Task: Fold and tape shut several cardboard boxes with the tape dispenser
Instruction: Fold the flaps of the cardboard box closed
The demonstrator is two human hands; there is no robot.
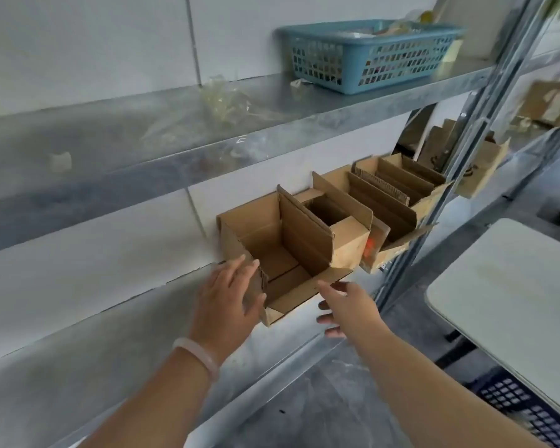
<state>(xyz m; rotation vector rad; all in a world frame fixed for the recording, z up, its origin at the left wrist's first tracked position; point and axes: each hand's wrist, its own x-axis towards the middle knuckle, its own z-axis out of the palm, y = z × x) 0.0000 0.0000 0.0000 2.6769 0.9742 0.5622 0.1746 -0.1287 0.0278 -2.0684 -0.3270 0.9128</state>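
The left hand (228, 299) lays straight fingers on the left flap of an open box (291, 250); the right hand (346, 307), fingers spread, is just beside its front. The box stands on a metal shelf (110, 334), with other boxes (385, 202) beyond and a blue basket (369, 56) above.

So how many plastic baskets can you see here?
2. A light blue basket sits on the upper shelf, top right. A dark blue basket is low at the bottom right, partly hidden under the white table. Others may be out of view.
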